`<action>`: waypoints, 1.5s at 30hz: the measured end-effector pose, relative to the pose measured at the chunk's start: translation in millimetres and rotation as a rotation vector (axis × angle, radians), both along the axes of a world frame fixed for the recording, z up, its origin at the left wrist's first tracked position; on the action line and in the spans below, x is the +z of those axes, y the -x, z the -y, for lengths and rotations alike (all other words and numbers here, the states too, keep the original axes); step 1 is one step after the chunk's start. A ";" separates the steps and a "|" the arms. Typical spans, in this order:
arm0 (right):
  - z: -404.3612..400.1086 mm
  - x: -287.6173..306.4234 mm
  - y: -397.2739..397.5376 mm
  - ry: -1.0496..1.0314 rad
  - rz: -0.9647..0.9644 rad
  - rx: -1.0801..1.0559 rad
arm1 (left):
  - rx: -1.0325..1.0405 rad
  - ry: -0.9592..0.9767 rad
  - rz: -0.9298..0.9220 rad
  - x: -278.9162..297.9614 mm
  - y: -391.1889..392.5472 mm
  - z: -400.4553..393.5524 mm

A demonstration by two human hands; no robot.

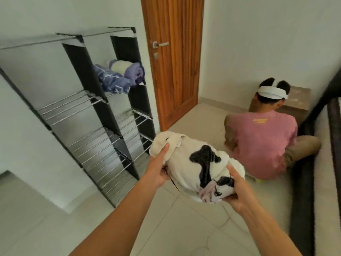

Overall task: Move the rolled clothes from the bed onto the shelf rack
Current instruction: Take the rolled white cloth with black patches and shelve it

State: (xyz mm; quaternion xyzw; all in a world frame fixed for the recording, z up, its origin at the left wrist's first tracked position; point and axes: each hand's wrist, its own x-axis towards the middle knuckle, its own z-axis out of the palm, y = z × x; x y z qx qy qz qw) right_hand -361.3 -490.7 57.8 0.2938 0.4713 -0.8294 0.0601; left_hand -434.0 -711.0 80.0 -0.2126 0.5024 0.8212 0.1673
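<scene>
I hold a rolled white garment with black patches (199, 163) in the air over the tiled floor, one hand at each end. My left hand (158, 169) grips its left end and my right hand (238, 189) grips its right end. The black shelf rack (88, 115) with metal rod shelves stands against the left wall, up and to the left of the roll. On an upper right shelf lie rolled clothes: a dark purple patterned roll (112, 80) and a cream and lilac roll (127, 70). The bed's edge (324, 163) runs along the right side.
A person in a pink shirt (262, 141) sits on the floor just right of the roll, beside the bed. Behind that person stands a brown box (297, 100). A closed wooden door (173, 58) is straight ahead, next to the rack.
</scene>
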 end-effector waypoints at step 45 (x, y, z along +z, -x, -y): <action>486.3 85.8 452.2 -0.288 -0.426 0.534 | 0.692 0.180 -0.222 86.6 420.7 464.6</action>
